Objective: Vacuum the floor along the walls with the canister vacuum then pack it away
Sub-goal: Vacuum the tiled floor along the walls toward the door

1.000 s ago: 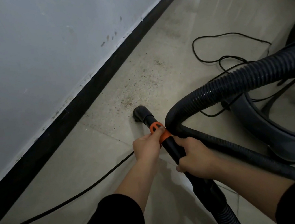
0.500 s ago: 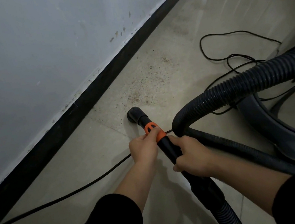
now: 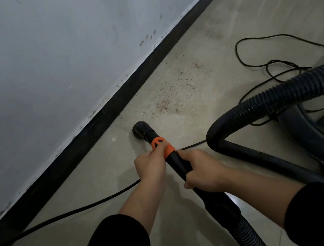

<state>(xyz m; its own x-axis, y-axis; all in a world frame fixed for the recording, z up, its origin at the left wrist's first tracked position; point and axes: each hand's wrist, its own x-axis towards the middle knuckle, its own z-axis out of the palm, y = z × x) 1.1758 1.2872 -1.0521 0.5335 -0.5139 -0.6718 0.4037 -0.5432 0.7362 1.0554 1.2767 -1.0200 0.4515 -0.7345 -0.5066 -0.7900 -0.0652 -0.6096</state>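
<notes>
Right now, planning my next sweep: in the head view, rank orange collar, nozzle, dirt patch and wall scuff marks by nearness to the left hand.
1. orange collar, gripped by the left hand.
2. nozzle, just ahead of the collar.
3. dirt patch, farther ahead, slightly right.
4. wall scuff marks, farthest, ahead on the left.

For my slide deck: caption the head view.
Left hand and right hand hold the vacuum wand, nozzle near floor debris.

Ribbed plastic hose, glossy tiled floor
</notes>
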